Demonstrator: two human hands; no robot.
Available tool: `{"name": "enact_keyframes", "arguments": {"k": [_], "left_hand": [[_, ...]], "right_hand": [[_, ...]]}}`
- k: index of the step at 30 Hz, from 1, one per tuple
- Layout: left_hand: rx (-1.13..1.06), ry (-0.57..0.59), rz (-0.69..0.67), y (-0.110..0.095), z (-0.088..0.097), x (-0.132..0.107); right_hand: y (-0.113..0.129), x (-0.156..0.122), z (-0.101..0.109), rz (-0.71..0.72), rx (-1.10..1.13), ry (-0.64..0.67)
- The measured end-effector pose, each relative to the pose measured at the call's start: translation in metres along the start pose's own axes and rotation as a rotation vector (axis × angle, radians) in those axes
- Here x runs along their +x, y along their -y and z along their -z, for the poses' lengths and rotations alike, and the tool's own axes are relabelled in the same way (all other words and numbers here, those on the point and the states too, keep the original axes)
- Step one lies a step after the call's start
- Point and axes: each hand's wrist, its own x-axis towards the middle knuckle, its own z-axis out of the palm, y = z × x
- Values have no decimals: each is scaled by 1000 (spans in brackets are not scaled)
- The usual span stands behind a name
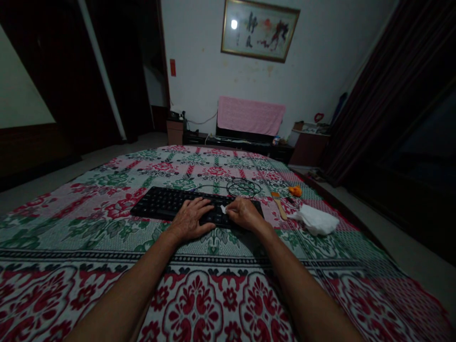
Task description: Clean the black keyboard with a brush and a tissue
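A black keyboard [167,202] lies flat on the patterned cloth, its keys facing up. My left hand [192,218] rests on the middle of it with fingers stretched out and the thumb along the near edge. Over the right part of the keys, my right hand [244,213] is closed in a pinch on a small white wipe [223,209], which touches the keys. Most of that wipe's shape is hidden by the fingers. Behind the keyboard lies its coiled black cable [244,187].
Right of the keyboard lie a brush [280,205] with a wooden handle, a crumpled orange thing [295,191] and a white tissue pack [318,219]. The patterned cloth [199,294] covers the broad surface. Beyond it, a pink towel [251,115] hangs over a screen by the wall.
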Motion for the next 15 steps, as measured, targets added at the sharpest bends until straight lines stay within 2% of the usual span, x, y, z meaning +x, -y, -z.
{"name": "enact_keyframes", "arguments": {"k": [4,6,7,11,15], "left_hand": [[-7,0,-3,0,0,1],[-4,-1,-5,1,0,1],[-2,-2,-7,1,0,1],[5,-5,-15,2,-2,1],[15,-2,-9,2,-2,1]], "right_hand": [[-15,-5,17,-164,6,117],[-23,-6,24,-201,4,118],[-25,-6,24,-196,1,78],[-18,1,6,-120,-8,-186],[-8,8,-15,-11,-31,-132]]}}
